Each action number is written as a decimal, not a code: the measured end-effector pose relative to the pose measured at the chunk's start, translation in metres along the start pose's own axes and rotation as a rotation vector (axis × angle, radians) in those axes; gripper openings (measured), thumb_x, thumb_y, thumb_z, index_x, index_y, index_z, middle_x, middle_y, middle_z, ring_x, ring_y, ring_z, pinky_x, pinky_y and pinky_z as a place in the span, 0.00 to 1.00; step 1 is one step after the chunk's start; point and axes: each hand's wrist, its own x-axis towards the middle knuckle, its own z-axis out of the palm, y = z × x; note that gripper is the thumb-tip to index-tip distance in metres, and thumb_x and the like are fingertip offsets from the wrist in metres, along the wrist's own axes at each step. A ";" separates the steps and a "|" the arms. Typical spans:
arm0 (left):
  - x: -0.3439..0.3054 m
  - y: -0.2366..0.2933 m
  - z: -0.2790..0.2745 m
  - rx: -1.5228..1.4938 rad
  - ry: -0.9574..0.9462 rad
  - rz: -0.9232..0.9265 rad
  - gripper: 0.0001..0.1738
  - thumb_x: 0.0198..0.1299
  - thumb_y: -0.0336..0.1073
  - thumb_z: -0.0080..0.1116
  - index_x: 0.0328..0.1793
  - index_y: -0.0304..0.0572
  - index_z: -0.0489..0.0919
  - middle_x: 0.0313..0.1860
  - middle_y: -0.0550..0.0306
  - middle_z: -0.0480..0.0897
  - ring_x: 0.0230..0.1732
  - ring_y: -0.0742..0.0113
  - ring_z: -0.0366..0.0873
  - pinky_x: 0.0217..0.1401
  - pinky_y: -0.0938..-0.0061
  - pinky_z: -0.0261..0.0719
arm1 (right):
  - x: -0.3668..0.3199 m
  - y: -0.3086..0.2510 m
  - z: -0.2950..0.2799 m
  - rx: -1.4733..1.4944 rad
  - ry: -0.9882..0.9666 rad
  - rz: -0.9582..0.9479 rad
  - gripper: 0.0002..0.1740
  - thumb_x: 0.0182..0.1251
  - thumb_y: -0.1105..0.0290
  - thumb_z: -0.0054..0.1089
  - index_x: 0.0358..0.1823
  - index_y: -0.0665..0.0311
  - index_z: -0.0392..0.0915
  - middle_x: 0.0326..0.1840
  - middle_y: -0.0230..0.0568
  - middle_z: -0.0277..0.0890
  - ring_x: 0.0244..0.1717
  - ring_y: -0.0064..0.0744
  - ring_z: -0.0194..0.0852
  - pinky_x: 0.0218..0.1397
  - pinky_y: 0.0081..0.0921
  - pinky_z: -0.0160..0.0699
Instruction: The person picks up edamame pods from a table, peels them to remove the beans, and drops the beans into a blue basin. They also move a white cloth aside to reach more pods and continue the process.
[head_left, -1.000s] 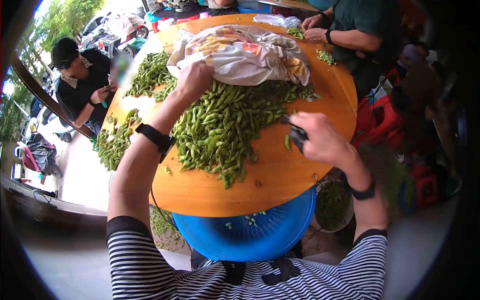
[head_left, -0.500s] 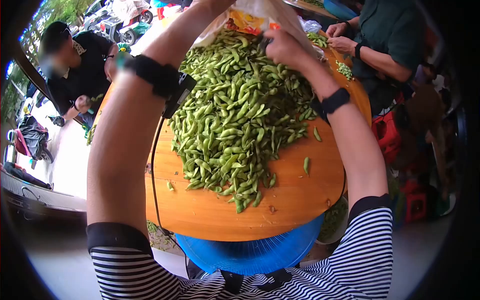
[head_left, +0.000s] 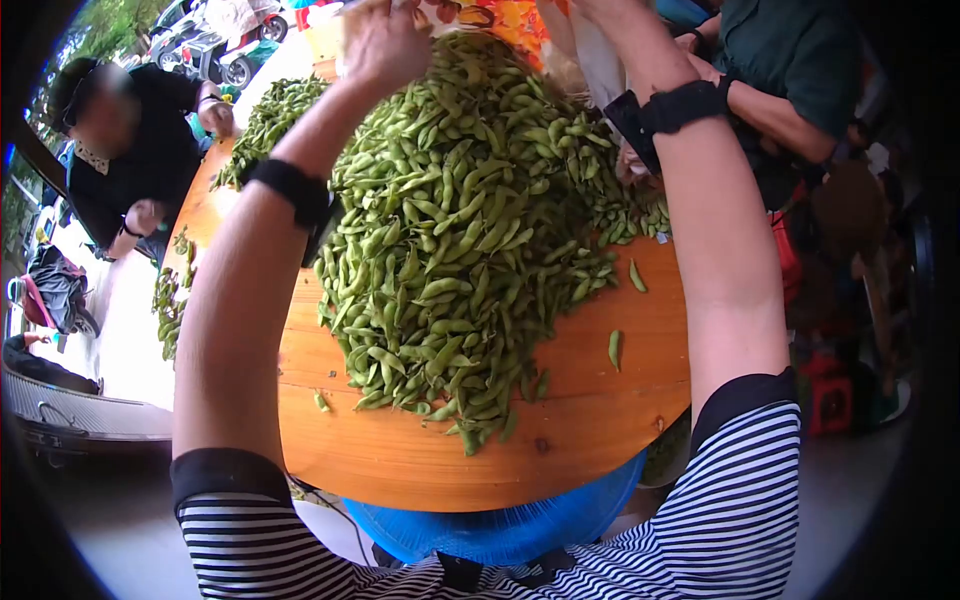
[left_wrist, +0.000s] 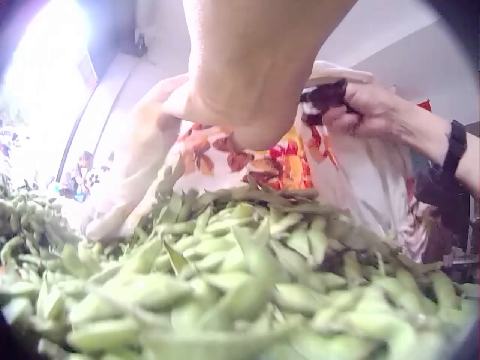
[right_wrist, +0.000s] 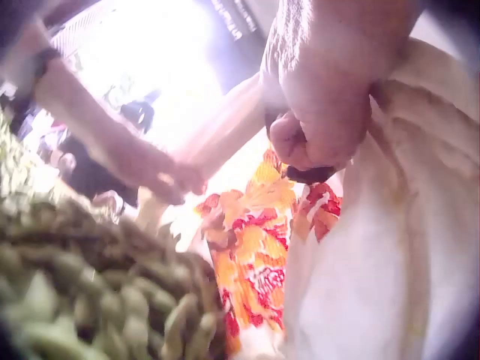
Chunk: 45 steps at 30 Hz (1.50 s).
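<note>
A large heap of green soybean pods [head_left: 450, 240] covers the middle of the round wooden table [head_left: 400, 475]. Beyond it, a white cloth with a red and orange flower print [right_wrist: 259, 247] is lifted up in folds. My left hand [head_left: 385, 48] grips the cloth's edge at the far left of the heap. On the other side my right hand [left_wrist: 367, 111] holds the cloth with curled fingers, along with a small black object [left_wrist: 326, 99] whose kind I cannot tell. In the head view the right hand is mostly cut off at the top.
Across the left side sits a person in black [head_left: 130, 150] near smaller pod piles [head_left: 275, 115]. Another person in dark green [head_left: 790, 70] is at the right. Loose pods [head_left: 615, 350] lie by the heap. A blue basin [head_left: 480, 535] is under the table's near edge.
The cloth, earlier lying over the back of the heap, is now raised and drawn away, uncovering more pods. Both hands have moved forward, the right one from the table's right side to the cloth.
</note>
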 end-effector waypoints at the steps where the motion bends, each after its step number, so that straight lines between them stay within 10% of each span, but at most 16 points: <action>1: -0.001 0.008 0.008 0.474 0.443 0.055 0.15 0.68 0.39 0.52 0.53 0.38 0.78 0.39 0.49 0.83 0.38 0.58 0.80 0.45 0.68 0.77 | -0.004 -0.002 0.002 0.032 -0.003 0.001 0.07 0.59 0.71 0.56 0.34 0.64 0.82 0.38 0.50 0.81 0.36 0.38 0.81 0.42 0.35 0.79; 2: -0.001 -0.005 0.006 0.020 -0.057 -0.229 0.27 0.60 0.41 0.58 0.65 0.40 0.72 0.61 0.35 0.73 0.66 0.41 0.67 0.66 0.51 0.69 | -0.006 -0.005 0.000 0.060 -0.003 -0.004 0.08 0.59 0.70 0.56 0.33 0.64 0.82 0.37 0.52 0.82 0.35 0.40 0.82 0.40 0.36 0.80; 4: 0.003 -0.009 0.004 -0.238 -0.430 -0.441 0.27 0.60 0.40 0.57 0.64 0.39 0.70 0.59 0.36 0.75 0.62 0.43 0.71 0.65 0.54 0.70 | -0.012 -0.022 -0.001 0.084 -0.004 -0.010 0.09 0.58 0.68 0.56 0.31 0.64 0.83 0.37 0.54 0.83 0.33 0.41 0.83 0.39 0.37 0.80; 5: 0.002 0.001 -0.003 -0.177 -0.526 -0.537 0.23 0.61 0.40 0.54 0.61 0.37 0.72 0.54 0.38 0.78 0.57 0.46 0.76 0.62 0.58 0.72 | -0.018 -0.047 -0.001 -0.528 -0.222 0.042 0.08 0.54 0.69 0.56 0.30 0.64 0.82 0.34 0.53 0.82 0.32 0.42 0.83 0.37 0.37 0.79; 6: -0.007 0.008 -0.007 -0.151 -0.321 -0.440 0.21 0.63 0.40 0.52 0.59 0.36 0.75 0.51 0.40 0.81 0.56 0.48 0.77 0.60 0.58 0.73 | -0.022 -0.056 -0.001 -1.139 -0.437 0.094 0.08 0.51 0.70 0.56 0.29 0.64 0.81 0.31 0.52 0.81 0.31 0.44 0.83 0.35 0.37 0.79; 12: -0.012 0.002 0.003 -0.258 -0.641 -0.409 0.22 0.65 0.48 0.49 0.58 0.42 0.77 0.52 0.47 0.81 0.57 0.56 0.77 0.58 0.62 0.74 | -0.041 -0.020 0.008 -1.117 -0.390 0.496 0.14 0.56 0.65 0.53 0.39 0.60 0.85 0.48 0.49 0.82 0.51 0.47 0.80 0.55 0.36 0.75; 14: -0.012 -0.026 0.026 0.070 -0.829 -0.022 0.25 0.66 0.52 0.44 0.57 0.43 0.77 0.52 0.51 0.82 0.57 0.60 0.77 0.58 0.63 0.73 | -0.042 -0.018 0.006 -1.098 -0.413 0.492 0.14 0.56 0.65 0.53 0.38 0.60 0.85 0.46 0.49 0.82 0.49 0.46 0.80 0.53 0.35 0.75; 15: 0.002 -0.022 0.014 -0.038 -0.894 -0.292 0.27 0.67 0.53 0.41 0.54 0.37 0.77 0.52 0.50 0.81 0.56 0.60 0.77 0.58 0.63 0.73 | -0.041 -0.020 0.005 -1.084 -0.433 0.487 0.13 0.56 0.66 0.53 0.37 0.60 0.85 0.45 0.49 0.82 0.47 0.45 0.80 0.52 0.35 0.76; 18: 0.007 -0.068 0.037 -0.290 -0.544 -0.672 0.37 0.65 0.62 0.40 0.54 0.32 0.77 0.49 0.34 0.81 0.52 0.50 0.80 0.55 0.60 0.75 | -0.040 -0.026 0.000 -1.035 -0.502 0.482 0.12 0.55 0.67 0.53 0.34 0.60 0.85 0.40 0.48 0.82 0.42 0.43 0.80 0.47 0.34 0.77; 19: 0.004 -0.064 0.048 -0.131 -0.112 -0.469 0.36 0.63 0.62 0.44 0.54 0.33 0.79 0.44 0.30 0.82 0.48 0.46 0.81 0.54 0.58 0.77 | -0.040 -0.028 -0.003 -1.017 -0.526 0.483 0.11 0.55 0.67 0.53 0.33 0.60 0.85 0.38 0.47 0.82 0.41 0.43 0.80 0.46 0.34 0.77; 28: -0.027 -0.026 0.029 -0.286 -0.599 -0.681 0.22 0.63 0.49 0.52 0.52 0.42 0.81 0.40 0.44 0.85 0.48 0.55 0.83 0.52 0.60 0.79 | -0.039 -0.035 -0.011 -0.903 -0.699 0.431 0.10 0.55 0.70 0.53 0.26 0.61 0.84 0.26 0.45 0.83 0.27 0.37 0.81 0.34 0.31 0.80; 34: -0.034 -0.018 0.001 -0.408 -0.550 -0.117 0.20 0.67 0.45 0.49 0.60 0.47 0.76 0.53 0.50 0.81 0.55 0.58 0.79 0.53 0.66 0.77 | -0.046 0.024 0.014 -1.224 -0.426 0.280 0.22 0.70 0.62 0.35 0.55 0.58 0.76 0.57 0.45 0.77 0.60 0.34 0.73 0.67 0.31 0.67; 40: -0.015 -0.033 0.020 -0.778 -0.664 -0.661 0.19 0.68 0.43 0.49 0.61 0.46 0.75 0.54 0.56 0.79 0.52 0.64 0.78 0.55 0.68 0.76 | -0.050 0.004 0.035 -0.705 -0.094 0.122 0.18 0.63 0.62 0.56 0.51 0.63 0.76 0.45 0.39 0.82 0.41 0.28 0.78 0.52 0.25 0.78; 41: -0.015 -0.036 0.026 -0.841 -0.648 -0.743 0.19 0.68 0.43 0.49 0.62 0.46 0.75 0.54 0.56 0.78 0.52 0.65 0.77 0.56 0.68 0.76 | -0.043 -0.045 0.028 -0.403 -0.116 0.688 0.20 0.63 0.60 0.59 0.51 0.65 0.77 0.42 0.38 0.83 0.39 0.27 0.79 0.46 0.26 0.80; 42: -0.015 -0.039 0.033 -0.903 -0.628 -0.826 0.19 0.69 0.43 0.49 0.62 0.46 0.74 0.55 0.56 0.78 0.52 0.65 0.77 0.56 0.68 0.76 | -0.049 -0.041 0.015 0.076 -0.020 0.792 0.21 0.65 0.58 0.59 0.54 0.64 0.77 0.43 0.41 0.83 0.43 0.29 0.80 0.46 0.26 0.80; 45: -0.027 -0.043 0.047 -1.080 -0.575 -1.093 0.20 0.69 0.43 0.48 0.63 0.46 0.73 0.56 0.57 0.77 0.52 0.66 0.77 0.57 0.68 0.75 | -0.057 -0.016 -0.003 0.129 -0.095 0.743 0.22 0.65 0.57 0.59 0.56 0.62 0.78 0.45 0.44 0.83 0.48 0.32 0.80 0.49 0.25 0.78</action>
